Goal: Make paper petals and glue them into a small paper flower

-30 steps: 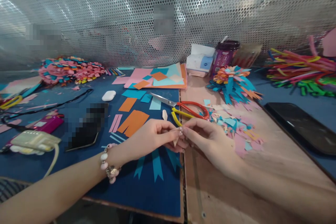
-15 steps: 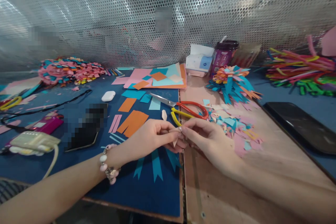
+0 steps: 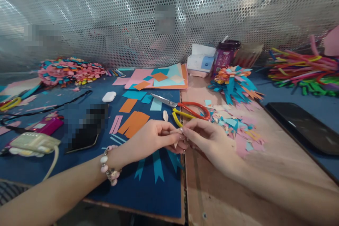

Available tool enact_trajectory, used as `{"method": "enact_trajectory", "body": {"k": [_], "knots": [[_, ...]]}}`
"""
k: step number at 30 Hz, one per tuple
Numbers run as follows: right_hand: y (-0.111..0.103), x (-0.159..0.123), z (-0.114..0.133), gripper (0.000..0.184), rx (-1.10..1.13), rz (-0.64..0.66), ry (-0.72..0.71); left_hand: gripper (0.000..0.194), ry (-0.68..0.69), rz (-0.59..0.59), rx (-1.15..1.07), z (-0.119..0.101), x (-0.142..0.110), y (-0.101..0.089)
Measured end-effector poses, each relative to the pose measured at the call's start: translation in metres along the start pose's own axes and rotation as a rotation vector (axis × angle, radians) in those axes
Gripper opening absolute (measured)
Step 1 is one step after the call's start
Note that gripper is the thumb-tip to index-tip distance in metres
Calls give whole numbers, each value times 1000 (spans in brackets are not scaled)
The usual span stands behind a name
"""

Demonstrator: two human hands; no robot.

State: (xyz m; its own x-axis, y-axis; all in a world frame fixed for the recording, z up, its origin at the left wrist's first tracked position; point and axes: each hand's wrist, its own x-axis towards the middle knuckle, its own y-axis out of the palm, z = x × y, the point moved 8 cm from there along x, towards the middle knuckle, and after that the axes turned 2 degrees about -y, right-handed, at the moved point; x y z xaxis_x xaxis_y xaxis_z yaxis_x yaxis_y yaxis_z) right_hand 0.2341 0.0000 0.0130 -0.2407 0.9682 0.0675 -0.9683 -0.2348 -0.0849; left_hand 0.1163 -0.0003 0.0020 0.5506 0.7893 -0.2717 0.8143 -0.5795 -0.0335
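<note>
My left hand [image 3: 152, 137] and my right hand [image 3: 209, 139] meet fingertip to fingertip above the seam between the blue mat [image 3: 148, 190] and the brown board [image 3: 265, 169]. Both pinch one small pale paper piece [image 3: 177, 143], whose pointed end hangs below the fingers. A bead bracelet [image 3: 109, 171] circles my left wrist. Blue notched paper strips [image 3: 158, 166] lie fanned on the mat just under my left hand. Red-and-yellow scissors [image 3: 185, 109] lie right behind the hands.
Orange paper rectangles [image 3: 134, 123] and coloured sheets [image 3: 159, 77] lie behind. A paper flower [image 3: 234, 83], scraps [image 3: 238, 127], a tissue box [image 3: 201, 60], a purple jar [image 3: 225, 56], foam strips [image 3: 304, 69] and a black phone [image 3: 304, 127] fill the right. A perforated metal screen [image 3: 169, 14] closes the back.
Almost nothing: both hands stay pinched on the pale paper piece, with only a slight shift of the fingers.
</note>
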Motion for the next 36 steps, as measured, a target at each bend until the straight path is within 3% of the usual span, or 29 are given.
{"method": "enact_trajectory", "body": {"k": [15,23,36], "knots": [[4,0,-4,32,161,84,-62,27,-43,14,-68,-1,-4,4],[3,-2,0,23,87,52,-51,27,-38,31,-77,0,-4,5],[3,-5,0,32,3,40,-36,29,-17,25,27,-4,-3,3]]}}
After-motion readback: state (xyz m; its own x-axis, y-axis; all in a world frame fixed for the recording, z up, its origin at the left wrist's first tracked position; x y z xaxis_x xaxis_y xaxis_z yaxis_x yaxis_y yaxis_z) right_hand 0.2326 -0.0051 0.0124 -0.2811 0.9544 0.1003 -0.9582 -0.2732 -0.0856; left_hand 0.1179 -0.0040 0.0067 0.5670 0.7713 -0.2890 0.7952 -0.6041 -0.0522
